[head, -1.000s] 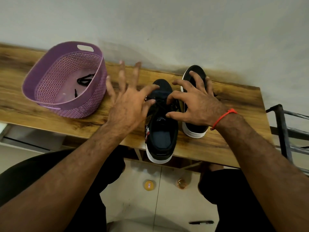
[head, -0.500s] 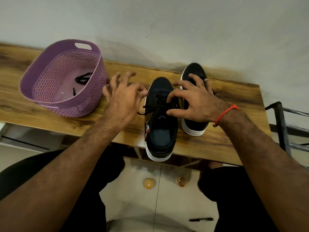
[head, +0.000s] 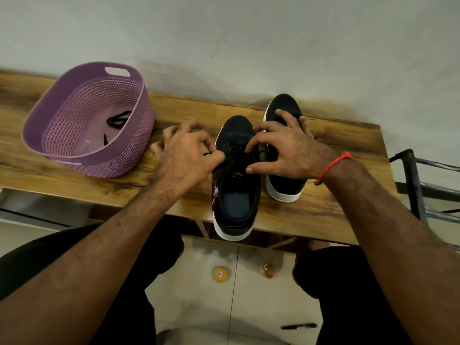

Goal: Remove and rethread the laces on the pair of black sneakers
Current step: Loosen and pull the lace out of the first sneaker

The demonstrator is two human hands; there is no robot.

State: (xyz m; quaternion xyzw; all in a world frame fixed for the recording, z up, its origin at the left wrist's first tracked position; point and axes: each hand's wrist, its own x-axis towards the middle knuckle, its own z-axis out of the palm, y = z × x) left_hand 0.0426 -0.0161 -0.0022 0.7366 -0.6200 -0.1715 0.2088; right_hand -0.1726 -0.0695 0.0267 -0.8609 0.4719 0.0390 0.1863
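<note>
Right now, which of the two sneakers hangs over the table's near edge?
The left sneaker, the one still laced: its heel overhangs the edge, while the right sneaker sits fully on the table.

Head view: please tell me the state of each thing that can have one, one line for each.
Near sneaker: upright on table, heel over the edge, partly laced.
Far sneaker: upright, laces not visible.
Purple basket: upright, holding a loose black lace.
Left hand: pinches a lace end.
Right hand: fingers curled at the near sneaker's laces.
</note>
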